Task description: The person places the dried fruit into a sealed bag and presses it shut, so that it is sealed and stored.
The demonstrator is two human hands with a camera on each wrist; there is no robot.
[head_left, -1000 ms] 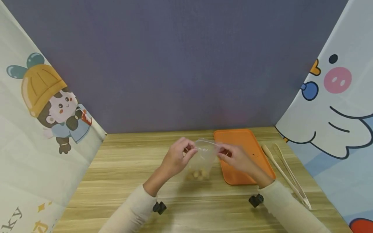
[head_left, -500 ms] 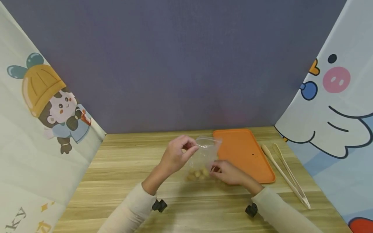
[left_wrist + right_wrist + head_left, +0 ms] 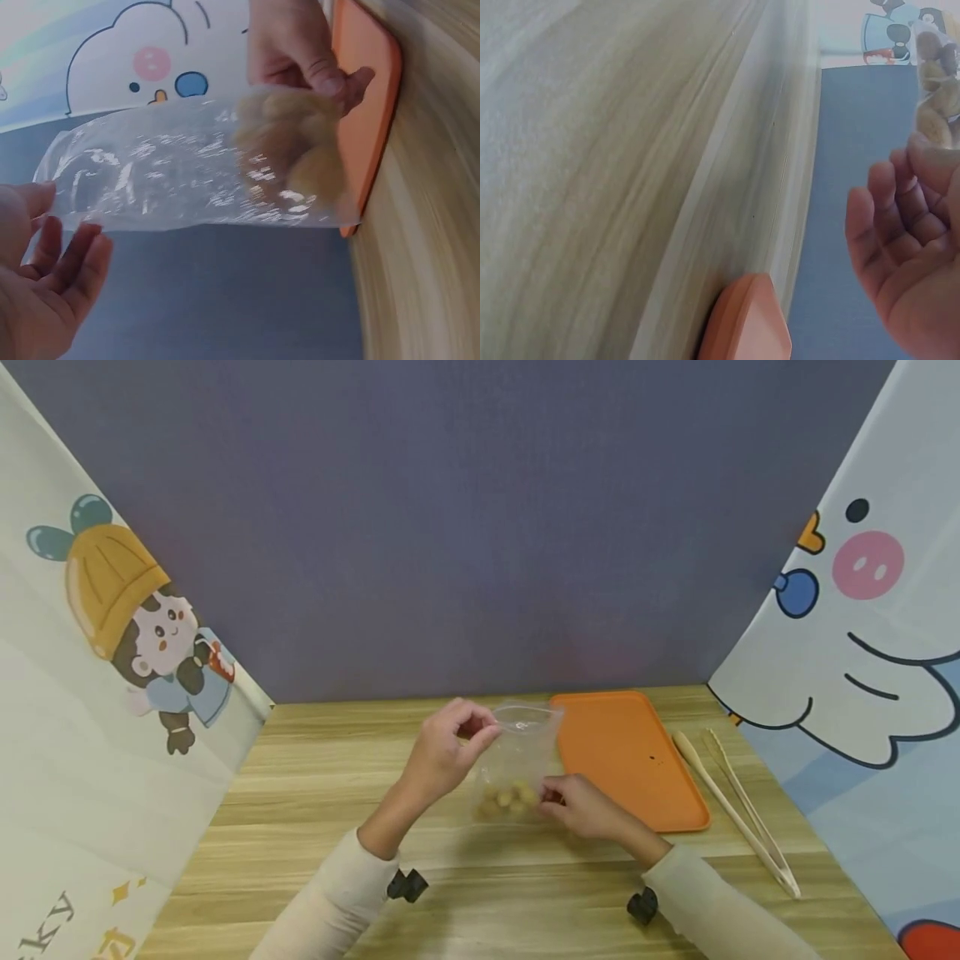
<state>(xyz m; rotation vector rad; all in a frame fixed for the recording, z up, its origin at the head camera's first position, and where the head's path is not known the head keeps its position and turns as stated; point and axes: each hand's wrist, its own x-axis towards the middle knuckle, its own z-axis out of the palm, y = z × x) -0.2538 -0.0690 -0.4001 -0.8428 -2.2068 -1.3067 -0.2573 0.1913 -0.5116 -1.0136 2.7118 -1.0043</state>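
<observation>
A clear zip-top plastic bag (image 3: 516, 758) hangs upright above the table, with several tan, rounded pieces (image 3: 506, 797) gathered at its bottom. Their exact kind is hard to tell. My left hand (image 3: 442, 753) pinches the bag's top left corner between thumb and forefinger. Low on the other side, my right hand (image 3: 585, 807) pinches the bag's lower right edge beside the pieces. In the left wrist view the bag (image 3: 172, 165) stretches between both hands. From the right wrist, the other fingers of the right hand (image 3: 907, 247) look loosely curled, and part of the bag is cut off.
An orange tray (image 3: 622, 752) lies behind and to the right of the bag, with a few dark specks on it. Long pale tongs (image 3: 750, 814) lie to the right of the tray on the wood-grain table (image 3: 315, 793). A grey partition (image 3: 480, 527) stands behind.
My right hand has left the bag's top right corner, moved down and taken hold of the lower right edge. My left hand keeps its pinch and has shifted slightly left and up.
</observation>
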